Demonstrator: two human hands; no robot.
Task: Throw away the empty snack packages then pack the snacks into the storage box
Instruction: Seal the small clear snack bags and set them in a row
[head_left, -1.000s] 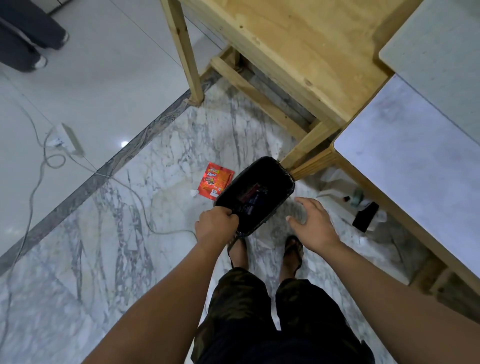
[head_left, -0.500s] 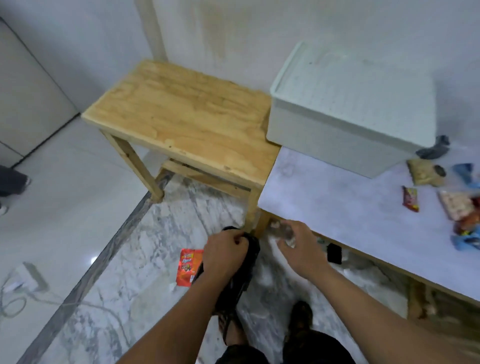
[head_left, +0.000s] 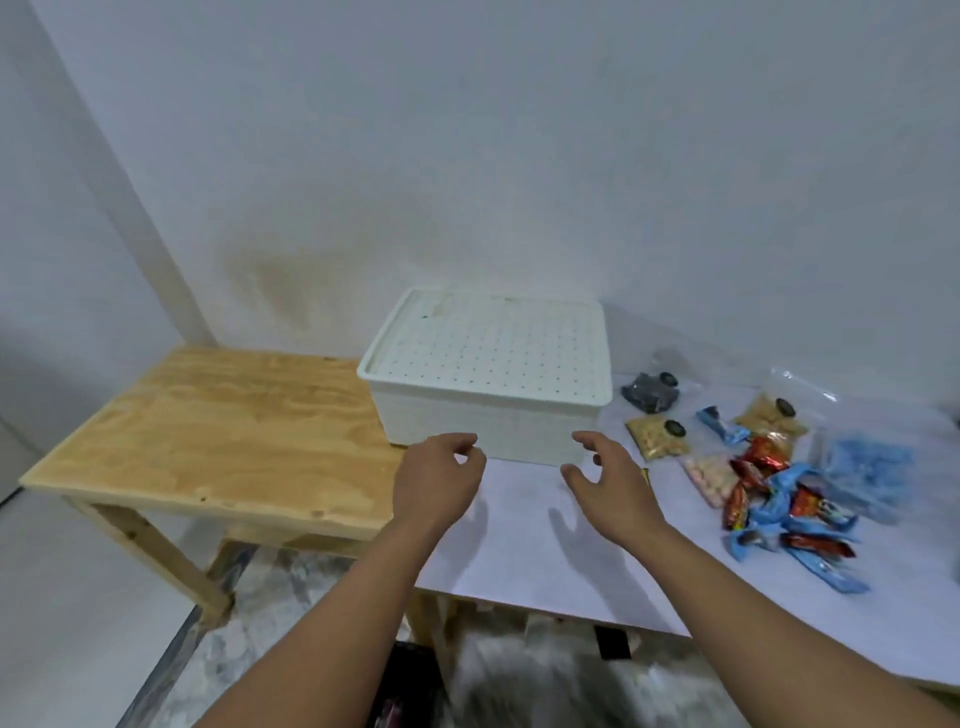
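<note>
Storage box (head_left: 488, 395) sat at about twelve o'clock from the person, toward the back of the white counter (head_left: 519, 545), with its perforated lid (head_left: 493, 348) closed and seated flush all round. Both hands hung in the air just short of its front wall, apart from it. The left hand (head_left: 436, 483) had its fingers loosely curled and held nothing; the right hand (head_left: 608, 483) was spread, thumb and fingers apart, also empty.

The step in hand looked like opening the box, and the hands seemed well placed for it, one toward each front corner. To do it well, I judged that each hand should catch the lid's overhanging rim near a corner and lift evenly, so the lid would not jam on one side or drag the light box forward. The bare wooden table (head_left: 223, 431) at nine o'clock offered a good spot to set the lid down flat.

The snacks (head_left: 769, 488) lay in a loose heap at two to three o'clock, well apart from the hands, several in slippery foil wrappers and clear bags. Laying the lid on them would only hamper the packing.
</note>
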